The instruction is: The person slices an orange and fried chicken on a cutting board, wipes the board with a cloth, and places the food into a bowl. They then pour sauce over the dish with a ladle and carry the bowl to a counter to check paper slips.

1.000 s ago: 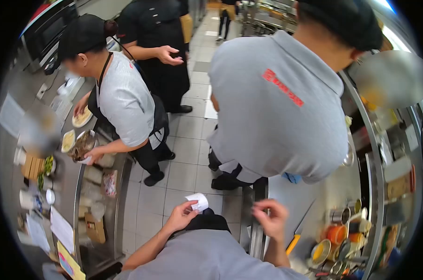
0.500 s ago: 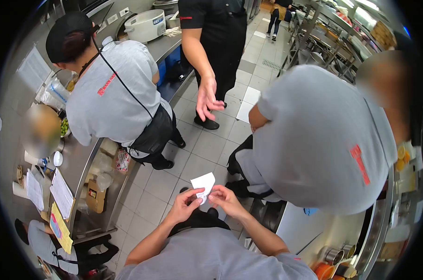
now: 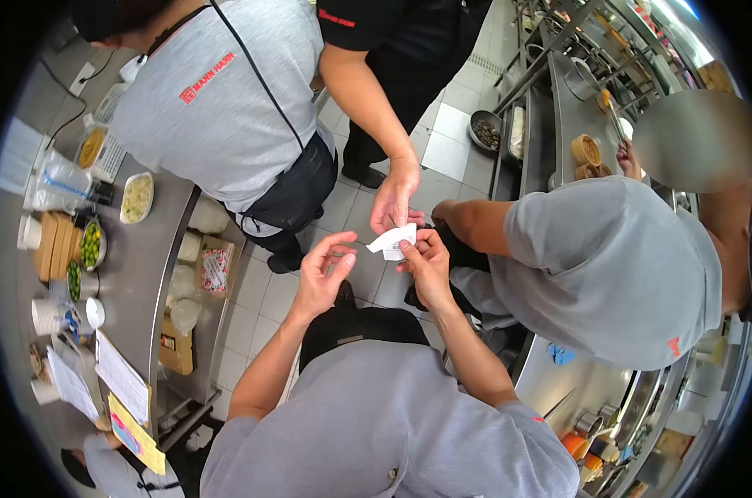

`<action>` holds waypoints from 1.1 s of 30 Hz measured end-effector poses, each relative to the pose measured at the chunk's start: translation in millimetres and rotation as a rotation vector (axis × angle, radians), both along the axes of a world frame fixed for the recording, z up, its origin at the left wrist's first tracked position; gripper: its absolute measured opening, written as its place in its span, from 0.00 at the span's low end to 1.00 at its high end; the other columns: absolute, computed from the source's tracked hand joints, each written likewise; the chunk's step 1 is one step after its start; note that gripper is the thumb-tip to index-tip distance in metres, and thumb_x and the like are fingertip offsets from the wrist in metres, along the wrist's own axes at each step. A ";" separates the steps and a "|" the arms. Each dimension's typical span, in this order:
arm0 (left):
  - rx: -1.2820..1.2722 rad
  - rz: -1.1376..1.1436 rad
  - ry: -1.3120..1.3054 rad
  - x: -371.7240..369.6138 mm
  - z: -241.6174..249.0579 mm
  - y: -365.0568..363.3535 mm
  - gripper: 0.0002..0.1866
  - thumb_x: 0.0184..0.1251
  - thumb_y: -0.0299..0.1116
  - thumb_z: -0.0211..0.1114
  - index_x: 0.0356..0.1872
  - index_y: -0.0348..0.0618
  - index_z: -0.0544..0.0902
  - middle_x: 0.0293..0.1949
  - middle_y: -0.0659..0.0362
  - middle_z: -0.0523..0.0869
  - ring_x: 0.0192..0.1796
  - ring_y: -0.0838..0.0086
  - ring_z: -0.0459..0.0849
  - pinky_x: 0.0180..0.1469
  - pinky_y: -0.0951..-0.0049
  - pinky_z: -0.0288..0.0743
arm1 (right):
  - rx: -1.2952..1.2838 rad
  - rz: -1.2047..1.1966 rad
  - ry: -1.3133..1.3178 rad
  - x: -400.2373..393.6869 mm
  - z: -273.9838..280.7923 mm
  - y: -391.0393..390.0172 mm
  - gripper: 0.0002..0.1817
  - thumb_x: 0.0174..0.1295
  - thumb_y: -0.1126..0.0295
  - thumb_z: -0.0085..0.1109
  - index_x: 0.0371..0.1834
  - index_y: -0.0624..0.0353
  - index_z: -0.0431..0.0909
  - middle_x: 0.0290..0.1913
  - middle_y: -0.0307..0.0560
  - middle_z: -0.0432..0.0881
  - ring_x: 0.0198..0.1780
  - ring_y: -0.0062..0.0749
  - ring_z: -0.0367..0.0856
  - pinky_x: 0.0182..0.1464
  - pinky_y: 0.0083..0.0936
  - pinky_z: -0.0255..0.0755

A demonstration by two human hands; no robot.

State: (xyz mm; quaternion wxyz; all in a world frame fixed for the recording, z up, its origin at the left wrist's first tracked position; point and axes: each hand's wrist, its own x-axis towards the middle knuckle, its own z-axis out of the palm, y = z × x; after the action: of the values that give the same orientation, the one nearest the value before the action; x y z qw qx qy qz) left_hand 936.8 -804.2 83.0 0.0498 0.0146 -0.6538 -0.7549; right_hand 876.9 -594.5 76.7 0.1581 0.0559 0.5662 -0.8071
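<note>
A small white paper slip (image 3: 390, 239) with faint print is pinched between the thumb and fingers of my right hand (image 3: 427, 267). Left of the slip, my left hand (image 3: 320, 278) is raised with fingers curved and apart, holding nothing. From above, a co-worker's hand (image 3: 398, 197) reaches down, its fingertips right at the slip's upper edge.
Co-workers in grey shirts stand left and right (image 3: 608, 266). On the left steel counter (image 3: 148, 249) are a bowl of green fruit (image 3: 92, 245), a white food tub (image 3: 137, 198) and a clipboard (image 3: 123, 378). A knife (image 3: 560, 404) lies on the right counter.
My hands have moved apart and up; the left one has let go of the slip. The co-worker's hand now meets the slip, and the right-hand co-worker has turned toward the shelves.
</note>
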 end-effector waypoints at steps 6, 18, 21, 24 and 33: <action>-0.115 -0.039 -0.105 -24.5 -25.6 -35.8 0.15 0.72 0.28 0.67 0.57 0.36 0.83 0.47 0.60 0.88 0.43 0.81 0.83 0.49 0.77 0.77 | 0.055 -0.099 -0.114 -37.0 -11.3 -25.8 0.14 0.69 0.70 0.68 0.51 0.57 0.72 0.38 0.40 0.84 0.34 0.20 0.81 0.27 0.19 0.76; -0.331 -0.093 -0.011 -49.9 -39.8 -38.2 0.07 0.69 0.25 0.68 0.45 0.35 0.86 0.49 0.52 0.88 0.46 0.69 0.88 0.45 0.72 0.81 | -0.067 -0.206 -0.084 -124.0 -11.8 -52.7 0.16 0.67 0.70 0.69 0.50 0.56 0.71 0.36 0.40 0.82 0.33 0.22 0.81 0.28 0.20 0.78; -0.362 -0.121 0.001 -58.5 -41.0 -39.8 0.05 0.67 0.26 0.70 0.41 0.36 0.87 0.48 0.52 0.88 0.46 0.67 0.88 0.45 0.71 0.82 | 0.002 -0.135 -0.097 -131.0 -21.7 -47.0 0.14 0.68 0.70 0.68 0.49 0.55 0.72 0.36 0.38 0.81 0.32 0.21 0.81 0.29 0.20 0.78; -0.405 -0.146 0.012 -69.1 -42.7 -41.6 0.05 0.66 0.26 0.71 0.39 0.35 0.87 0.48 0.52 0.88 0.46 0.68 0.88 0.46 0.72 0.81 | 0.101 0.037 -0.102 -125.2 -50.2 -35.6 0.13 0.68 0.69 0.68 0.49 0.56 0.73 0.36 0.38 0.81 0.33 0.20 0.80 0.31 0.22 0.77; -0.423 -0.192 -0.015 -98.1 -63.4 -28.5 0.09 0.67 0.30 0.71 0.42 0.36 0.86 0.46 0.52 0.89 0.45 0.63 0.88 0.44 0.67 0.82 | 0.579 0.328 -0.327 -40.7 -179.3 48.4 0.15 0.67 0.67 0.70 0.50 0.60 0.77 0.33 0.38 0.82 0.33 0.21 0.81 0.32 0.21 0.77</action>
State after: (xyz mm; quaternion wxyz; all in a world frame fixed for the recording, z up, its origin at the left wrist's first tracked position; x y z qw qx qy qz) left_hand 838.6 -832.7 19.7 -0.0251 -0.0529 -0.7960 -0.6024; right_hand 836.2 -546.0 -102.6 0.3512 0.1352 0.7398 -0.5577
